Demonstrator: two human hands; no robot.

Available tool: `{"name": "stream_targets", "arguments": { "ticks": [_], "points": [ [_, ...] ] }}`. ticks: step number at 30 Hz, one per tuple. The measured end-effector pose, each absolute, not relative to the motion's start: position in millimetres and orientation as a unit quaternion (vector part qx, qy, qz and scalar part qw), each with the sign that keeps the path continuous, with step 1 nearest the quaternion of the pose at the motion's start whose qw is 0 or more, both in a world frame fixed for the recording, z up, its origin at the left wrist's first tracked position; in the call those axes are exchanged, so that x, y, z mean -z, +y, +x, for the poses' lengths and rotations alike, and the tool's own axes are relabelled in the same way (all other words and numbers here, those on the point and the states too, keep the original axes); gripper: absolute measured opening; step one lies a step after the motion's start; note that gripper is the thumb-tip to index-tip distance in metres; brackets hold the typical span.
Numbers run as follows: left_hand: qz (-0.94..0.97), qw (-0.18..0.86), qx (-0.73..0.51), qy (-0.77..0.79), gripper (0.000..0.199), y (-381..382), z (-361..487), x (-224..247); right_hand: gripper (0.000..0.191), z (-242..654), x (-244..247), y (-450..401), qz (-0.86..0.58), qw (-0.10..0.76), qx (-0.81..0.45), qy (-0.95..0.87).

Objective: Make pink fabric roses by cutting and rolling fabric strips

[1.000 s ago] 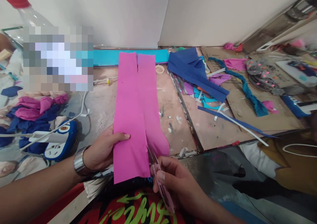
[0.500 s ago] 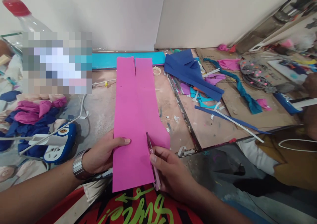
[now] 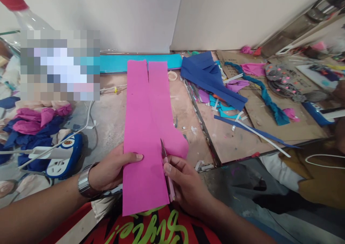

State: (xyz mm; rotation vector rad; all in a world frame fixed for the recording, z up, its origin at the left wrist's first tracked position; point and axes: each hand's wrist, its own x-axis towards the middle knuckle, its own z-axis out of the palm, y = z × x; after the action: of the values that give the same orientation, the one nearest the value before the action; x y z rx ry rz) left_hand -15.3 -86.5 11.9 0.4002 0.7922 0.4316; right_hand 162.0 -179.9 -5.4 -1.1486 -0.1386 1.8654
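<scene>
A long pink sheet of paper (image 3: pixel 140 129), apparently layered or folded, stretches from my lap onto the table, with a split at its far end. My left hand (image 3: pixel 110 168) grips its left edge, thumb on top and fingers hidden underneath. My right hand (image 3: pixel 185 179) is closed around a slim knife (image 3: pixel 168 179) with a pinkish handle. The pointed blade rests at the cut along the sheet's right part, tip pointing away from me. Beside the blade, the separated right strip bulges outward over my right fingers.
Flat turquoise sheets (image 3: pixel 140 62) lie along the wall. Navy pieces (image 3: pixel 207 75) and scraps cover the right side, near a twisted teal strip (image 3: pixel 266 96) on cardboard. At left are a blue power strip (image 3: pixel 66 156) with cables and crumpled cloth-like pieces. Another person's sleeve (image 3: pixel 280 165) shows at right.
The knife has shifted slightly against the sheet, and the right strip bulges out more. The sheet's near edge sits a little lower. My left hand keeps its hold.
</scene>
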Motion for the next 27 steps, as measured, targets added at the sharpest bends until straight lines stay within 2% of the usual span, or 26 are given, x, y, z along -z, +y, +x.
{"name": "stream_targets", "arguments": {
  "ticks": [12,27],
  "points": [
    [0.171,0.883,-0.215,0.381,0.032,-84.7,-14.1,-12.5,0.046,163.8,7.8,-181.1,-0.471,0.449,-0.756,-0.067],
    [0.177,0.872,-0.201,0.410,0.040,-84.1,-19.1,-7.1,0.044,163.4,9.2,-181.4,-0.467,0.439,-0.764,-0.071]
  ]
}}
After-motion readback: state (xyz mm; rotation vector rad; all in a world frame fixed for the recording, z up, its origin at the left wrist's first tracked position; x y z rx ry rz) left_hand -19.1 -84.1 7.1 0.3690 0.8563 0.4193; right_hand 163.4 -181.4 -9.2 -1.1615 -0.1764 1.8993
